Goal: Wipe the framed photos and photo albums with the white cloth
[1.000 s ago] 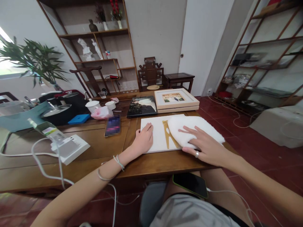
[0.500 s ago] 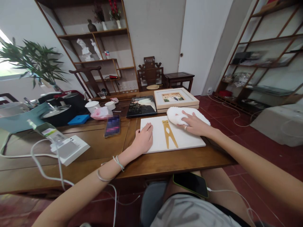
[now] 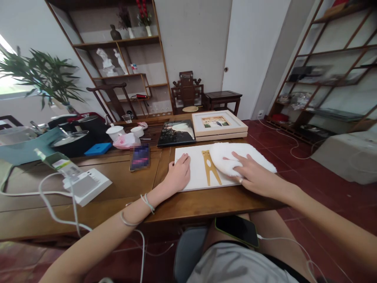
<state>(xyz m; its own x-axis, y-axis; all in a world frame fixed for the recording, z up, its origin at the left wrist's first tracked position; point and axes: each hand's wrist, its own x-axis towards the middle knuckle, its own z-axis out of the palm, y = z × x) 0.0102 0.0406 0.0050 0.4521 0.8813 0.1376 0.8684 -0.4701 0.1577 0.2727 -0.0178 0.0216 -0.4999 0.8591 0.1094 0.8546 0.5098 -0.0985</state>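
Observation:
A flat white board (image 3: 194, 177) lies on the table near its front edge. On it is a golden-yellow cat-shaped figure (image 3: 209, 169) with two long legs; whether it is printed or a separate piece I cannot tell. My left hand (image 3: 179, 173) holds the board's left edge, fingers together over the top. My right hand (image 3: 253, 173) presses a fluffy white cloth (image 3: 256, 155) onto the board's right part, fingers partly sunk into it. The cloth covers that side of the board and hangs past its right edge.
Behind the board sit a framed picture (image 3: 220, 122) and a dark picture panel (image 3: 176, 131). A phone (image 3: 140, 157), pink-and-white bag (image 3: 126, 140), blue box (image 3: 98, 148), pots (image 3: 70, 143) and white box with cables (image 3: 90, 184) stand left. Another phone (image 3: 237, 230) rests on my lap.
My right hand has slid the cloth toward me and to the right across the board. The left hand and board have stayed in place.

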